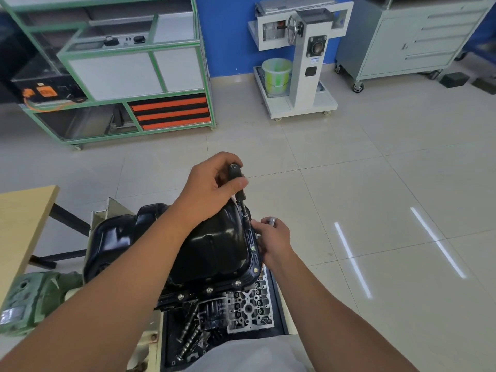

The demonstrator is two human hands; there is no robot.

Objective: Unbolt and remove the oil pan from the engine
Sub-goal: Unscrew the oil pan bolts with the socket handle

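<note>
A black oil pan point(209, 245) sits atop the upturned engine point(241, 304), bolts point(237, 283) lining its near rim, as a person's left hand point(212, 189) wraps its fingers around a driver handle point(237, 181) at the pan's far edge. The right hand point(273, 240) pinches a small silver part beside the right flange. Open tiled floor point(375, 183) stretches beyond to a green rack point(120, 76), a lined bin point(276, 75) on a white stand and a grey cabinet point(408, 38).

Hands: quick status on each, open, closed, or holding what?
Left hand: closed around the black driver handle.
Right hand: closed on a small silvery object beside the oil pan rim; what it is cannot be told.
</note>
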